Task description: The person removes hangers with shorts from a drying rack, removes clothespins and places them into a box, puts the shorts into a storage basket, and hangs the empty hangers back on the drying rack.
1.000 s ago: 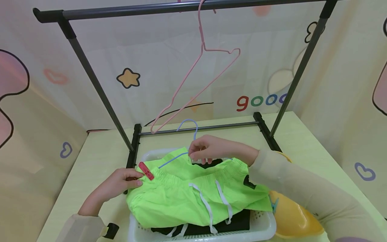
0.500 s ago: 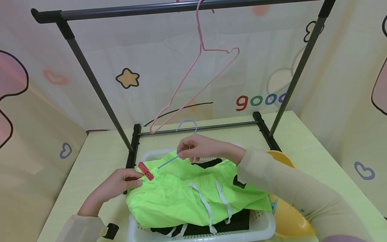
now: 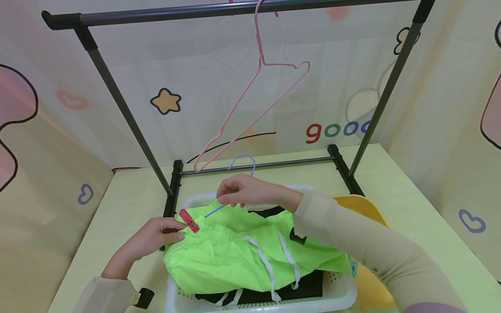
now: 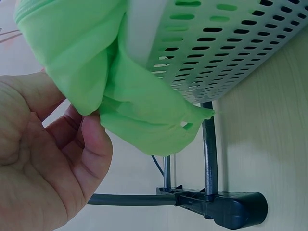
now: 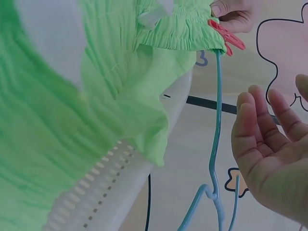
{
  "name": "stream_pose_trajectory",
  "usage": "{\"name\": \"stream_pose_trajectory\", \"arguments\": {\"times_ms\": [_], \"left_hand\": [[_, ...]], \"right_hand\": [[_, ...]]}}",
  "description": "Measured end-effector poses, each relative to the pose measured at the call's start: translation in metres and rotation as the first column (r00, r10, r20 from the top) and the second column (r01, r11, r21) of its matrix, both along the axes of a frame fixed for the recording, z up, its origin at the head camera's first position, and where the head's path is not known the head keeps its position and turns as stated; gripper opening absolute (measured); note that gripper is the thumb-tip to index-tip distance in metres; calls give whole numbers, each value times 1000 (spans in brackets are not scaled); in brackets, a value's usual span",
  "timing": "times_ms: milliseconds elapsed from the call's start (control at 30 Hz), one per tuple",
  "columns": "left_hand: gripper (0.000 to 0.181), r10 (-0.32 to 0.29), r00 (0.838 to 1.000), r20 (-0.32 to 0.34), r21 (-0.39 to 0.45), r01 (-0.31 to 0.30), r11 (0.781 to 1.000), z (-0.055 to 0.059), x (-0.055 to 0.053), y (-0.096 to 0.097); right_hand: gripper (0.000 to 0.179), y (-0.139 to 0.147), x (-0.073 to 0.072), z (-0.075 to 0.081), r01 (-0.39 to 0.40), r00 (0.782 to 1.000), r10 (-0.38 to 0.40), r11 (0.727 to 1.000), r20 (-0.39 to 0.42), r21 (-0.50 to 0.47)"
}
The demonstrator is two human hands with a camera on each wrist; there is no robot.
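Observation:
Neon green shorts (image 3: pixel 235 252) with white drawstrings lie across a white basket (image 3: pixel 313 306). A red clothespin (image 3: pixel 189 221) is clipped at the left end of their waistband, where a blue hanger (image 3: pixel 214 211) runs inside. My left hand (image 3: pixel 162 232) pinches the fabric beside the clothespin; in the left wrist view the thumb and fingers of the left hand (image 4: pixel 53 154) hold the green cloth. Above the hanger's left arm is my right hand (image 3: pixel 250 190). In the right wrist view this right hand (image 5: pixel 274 154) has loosely bent fingers, apart from the hanger (image 5: pixel 217 120), holding nothing.
A black clothes rack (image 3: pixel 172 9) spans the table (image 3: pixel 391 191), with a pink hanger (image 3: pixel 260 56) hanging from its top bar. Black cloth (image 3: pixel 305 284) lies under the shorts in the basket. A yellow object (image 3: pixel 360 206) stands to the right, partly behind my right sleeve.
My right hand has moved left along the hanger toward the clothespin, uncovering more of the yellow object's back edge. My left hand and the shorts have stayed in place.

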State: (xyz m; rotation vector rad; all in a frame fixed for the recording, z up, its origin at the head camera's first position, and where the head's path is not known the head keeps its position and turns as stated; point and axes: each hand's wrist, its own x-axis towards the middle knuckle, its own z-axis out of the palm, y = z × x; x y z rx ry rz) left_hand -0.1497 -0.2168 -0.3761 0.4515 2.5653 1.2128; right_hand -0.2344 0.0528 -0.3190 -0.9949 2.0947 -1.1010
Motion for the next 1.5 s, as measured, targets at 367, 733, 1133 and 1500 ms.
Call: {"name": "stream_pose_trajectory", "arguments": {"times_ms": [367,733,1133,1500], "left_hand": [[29,-10,1000,-12,-18,10,1000,-2,-1,-1],[26,-13,1000,-15,-14,13,1000,-1,-1,-2],[26,-16,1000,-9,-10,16,1000,0,-1,-1],[27,-27,1000,-7,8,27,1000,0,0,-1]], "right_hand": [[23,-18,-3,-2,-32,999,32,999,-10,-4],[20,-39,-5,-4,-24,1000,24,1000,2,1],[20,-56,-10,-14,-25,1000,25,1000,6,8],[24,-72,-10,-20,-32,999,29,995,28,99]]}}
